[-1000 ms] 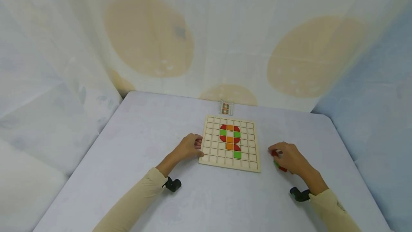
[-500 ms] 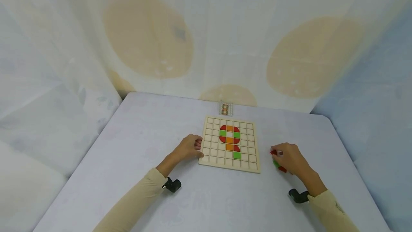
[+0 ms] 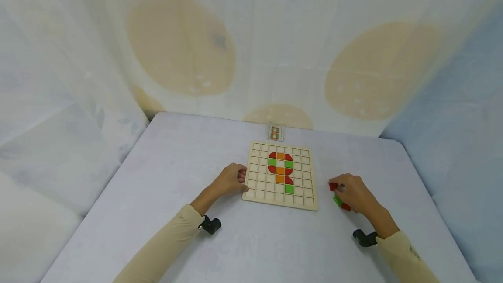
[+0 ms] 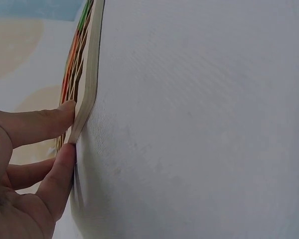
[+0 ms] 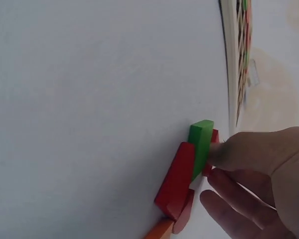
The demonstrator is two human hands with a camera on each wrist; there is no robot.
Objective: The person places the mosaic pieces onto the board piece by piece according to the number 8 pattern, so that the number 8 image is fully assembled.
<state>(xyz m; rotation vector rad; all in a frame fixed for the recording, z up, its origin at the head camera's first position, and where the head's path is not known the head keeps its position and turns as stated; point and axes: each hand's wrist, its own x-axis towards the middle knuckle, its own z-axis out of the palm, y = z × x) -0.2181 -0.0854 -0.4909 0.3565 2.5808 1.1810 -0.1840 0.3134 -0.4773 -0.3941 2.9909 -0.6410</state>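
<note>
A square wooden grid board (image 3: 261, 184) lies mid-table with red, orange and green blocks set in its cells. My left hand (image 3: 228, 180) grips its left edge; in the left wrist view the thumb (image 4: 45, 124) lies over the rim and a finger presses the side. Right of the board, my right hand (image 3: 355, 191) pinches a small red block (image 3: 333, 186) between thumb and fingers. Against it in the right wrist view stand a green block (image 5: 202, 144) and another red block (image 5: 177, 179), with an orange block (image 5: 160, 230) at the bottom edge.
Behind the board, near the table's far edge, sits a small pattern card (image 3: 276, 132) with a coloured grid figure. Pale curtains (image 3: 275, 56) with yellow shapes enclose the table (image 3: 243, 248) at the back and sides. A black camera (image 3: 211, 225) is strapped at each wrist.
The right hand has shifted slightly right and back left among the loose blocks, and the red block at its fingertips now shows more clearly. Left hand and board stay in place.
</note>
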